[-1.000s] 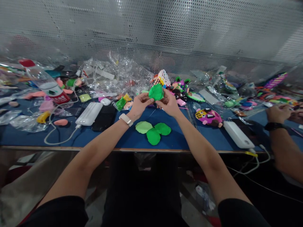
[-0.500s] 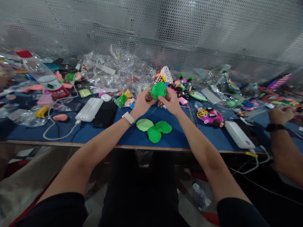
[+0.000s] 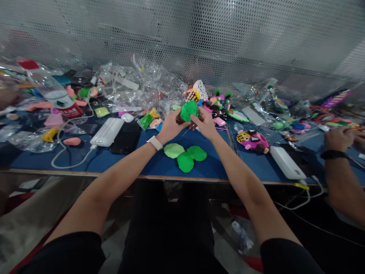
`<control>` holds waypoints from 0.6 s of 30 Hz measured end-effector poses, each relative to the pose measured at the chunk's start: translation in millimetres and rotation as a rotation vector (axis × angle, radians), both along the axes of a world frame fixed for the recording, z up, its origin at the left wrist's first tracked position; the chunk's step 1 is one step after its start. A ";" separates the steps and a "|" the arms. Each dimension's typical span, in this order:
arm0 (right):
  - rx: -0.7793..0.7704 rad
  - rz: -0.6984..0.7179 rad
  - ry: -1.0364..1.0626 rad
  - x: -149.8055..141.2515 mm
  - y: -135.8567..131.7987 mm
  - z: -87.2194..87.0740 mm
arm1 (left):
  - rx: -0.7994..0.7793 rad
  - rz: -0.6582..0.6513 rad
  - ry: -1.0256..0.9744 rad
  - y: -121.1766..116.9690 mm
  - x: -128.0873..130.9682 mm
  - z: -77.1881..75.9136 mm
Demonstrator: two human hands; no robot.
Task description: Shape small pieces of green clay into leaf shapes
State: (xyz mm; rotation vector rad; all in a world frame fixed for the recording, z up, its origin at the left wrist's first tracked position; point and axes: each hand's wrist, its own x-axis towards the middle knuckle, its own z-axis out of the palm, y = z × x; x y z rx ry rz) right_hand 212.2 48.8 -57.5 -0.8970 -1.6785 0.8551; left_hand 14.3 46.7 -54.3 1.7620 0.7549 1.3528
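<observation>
A green piece of modelling clay (image 3: 189,110), rounded and uneven at its edge, is held above the table between my two hands. My left hand (image 3: 172,125) grips it from the left, its fingers curled behind and below. On the right side, my right hand (image 3: 204,123) presses it with the thumb on its face; the other fingers are partly hidden. Something dark brown shows under the green clay, but I cannot make out what. Below my hands lie flat clay discs: a pale green disc (image 3: 174,150) and two bright green discs (image 3: 185,161), touching one another.
Crumpled clear plastic bags (image 3: 142,87) line the back. To the left are a bottle (image 3: 61,99), a white power bank (image 3: 107,132) and a black phone (image 3: 126,137). A pink clay figure (image 3: 253,141) and another power bank (image 3: 287,163) lie right, near another person's hand (image 3: 339,139).
The green clay has shifted slightly left and down and is turned a little in my fingers. The discs on the table stay put. At right, the other person's hands have moved slightly.
</observation>
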 end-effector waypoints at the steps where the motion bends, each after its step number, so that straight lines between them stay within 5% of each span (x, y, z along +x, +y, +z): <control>1: 0.006 -0.001 -0.003 0.3 0.0 0.1 | -0.003 -0.005 0.003 -0.7 -0.1 0.7; 18: 0.038 -0.101 0.056 -1.7 4.0 -1.4 | 0.001 0.035 0.021 1.8 1.1 -4.4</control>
